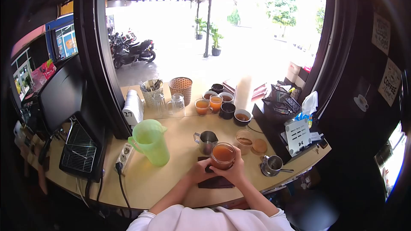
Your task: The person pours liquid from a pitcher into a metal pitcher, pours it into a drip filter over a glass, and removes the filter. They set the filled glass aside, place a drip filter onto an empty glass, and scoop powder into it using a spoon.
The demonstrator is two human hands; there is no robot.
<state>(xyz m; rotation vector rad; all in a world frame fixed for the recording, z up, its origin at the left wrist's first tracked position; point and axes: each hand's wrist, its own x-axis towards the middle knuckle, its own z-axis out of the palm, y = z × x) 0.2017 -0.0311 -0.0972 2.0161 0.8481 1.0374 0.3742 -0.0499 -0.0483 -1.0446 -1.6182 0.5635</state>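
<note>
A glass of orange-brown drink (223, 155) is held up over the counter's near side. My right hand (233, 170) wraps round its right side and lower part. At its lower left, my left hand (200, 171) closes against the glass; some of its fingers are hidden. Beneath the hands lies a dark cloth or mat (215, 182). Just behind the glass stands a metal milk pitcher (207, 141). To the right are a clear jar with brown powder (244, 141), its round lid (259, 146) and a small metal cup (272, 165) with a spoon beside it.
A green plastic pitcher (151, 143) stands left, beside a power strip (124, 158). Further back are upturned glass mugs (176, 105), several filled cups (215, 102), stacked cups (244, 93) and a woven basket (180, 90). A black machine (81, 145) and an organizer (280, 107) flank the counter.
</note>
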